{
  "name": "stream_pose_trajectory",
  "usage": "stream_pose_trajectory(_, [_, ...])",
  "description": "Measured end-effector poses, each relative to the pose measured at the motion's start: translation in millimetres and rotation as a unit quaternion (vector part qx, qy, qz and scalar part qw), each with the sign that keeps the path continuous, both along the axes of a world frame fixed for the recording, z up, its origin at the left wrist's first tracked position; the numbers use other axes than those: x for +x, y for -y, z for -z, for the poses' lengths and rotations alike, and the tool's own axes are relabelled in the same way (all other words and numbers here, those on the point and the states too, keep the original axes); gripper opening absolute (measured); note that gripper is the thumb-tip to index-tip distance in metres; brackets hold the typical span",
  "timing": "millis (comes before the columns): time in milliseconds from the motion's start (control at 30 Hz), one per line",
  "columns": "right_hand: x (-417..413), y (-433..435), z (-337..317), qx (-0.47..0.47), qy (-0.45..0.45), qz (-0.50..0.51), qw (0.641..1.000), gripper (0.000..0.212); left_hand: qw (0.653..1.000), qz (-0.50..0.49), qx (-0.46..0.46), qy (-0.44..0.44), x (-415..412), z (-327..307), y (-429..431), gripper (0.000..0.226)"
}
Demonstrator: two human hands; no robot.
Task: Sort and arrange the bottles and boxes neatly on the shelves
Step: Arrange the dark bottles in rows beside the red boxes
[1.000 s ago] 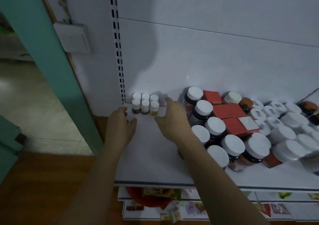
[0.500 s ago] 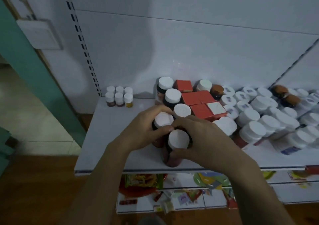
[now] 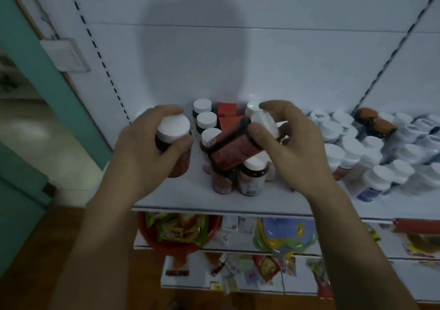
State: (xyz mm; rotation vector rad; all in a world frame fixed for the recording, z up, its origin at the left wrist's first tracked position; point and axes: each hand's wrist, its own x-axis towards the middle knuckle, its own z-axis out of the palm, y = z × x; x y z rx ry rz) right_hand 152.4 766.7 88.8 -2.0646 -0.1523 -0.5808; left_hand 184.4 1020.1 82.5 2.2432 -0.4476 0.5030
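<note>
White shelf [image 3: 273, 202], bare strip along the front edge. Back centre: three dark bottles [image 3: 206, 119] w/ white caps in a row front to back, red boxes [image 3: 227, 109] just beside them on the rt. Nearer the front, an upright white-capped bottle [image 3: 252, 179] touching a reddish bottle [image 3: 221, 184] on its left. Rt side: dense cluster of white bottles [image 3: 352, 149], several tipped over, incl. a blue-label bottle [image 3: 375, 186] lying near the edge. Brown-capped bottles [image 3: 375, 120] at back rt. Lower shelf [image 3: 228, 248] below: red bowl [image 3: 152, 237], assorted packets [image 3: 283, 236].
</note>
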Motion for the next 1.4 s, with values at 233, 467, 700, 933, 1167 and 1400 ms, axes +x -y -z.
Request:
stream_pose_trajectory(233, [-85.5, 167.3, 1.3, -0.027, 0.001, 0.06, 0.998, 0.039, 0.98, 0.11, -0.167, -0.009, -66.2, -20.7, 183.7, 0.026])
stream_pose_trajectory(467, [-197.8, 367.3, 34.7, -0.025, -0.067, 0.279, 0.958, 0.04, 0.92, 0.306, -0.174, -0.172, -107.2, -3.8, 434.8, 0.014])
stream_pose_trajectory(700, [-285.0, 525.4, 61.6, -0.01, -0.076, 0.473, 0.878, 0.038, 0.839, 0.474, -0.123, -0.237, -141.4, 21.0, 634.9, 0.022])
stream_pose_trajectory(933, [-314.3, 691.5, 54.5, -0.009, -0.065, 0.541, 0.839, 0.033, 0.832, 0.517, -0.08, -0.186, -134.4, 39.5, 858.8, 0.037])
stream_pose_trajectory(1167, [-298.5, 849.8, 22.7, -0.019, -0.111, 0.545, 0.831, 0.043, 0.883, 0.455, -0.035, -0.109, -96.8, 25.8, 1044.0, 0.044])
stream_pose_trajectory(1400, [-240.6, 969.5, 41.9, -0.014, -0.125, 0.479, 0.869, 0.037, 0.906, 0.403, 0.017, -0.13, -71.5, 46.6, 1129.8, 0.058])
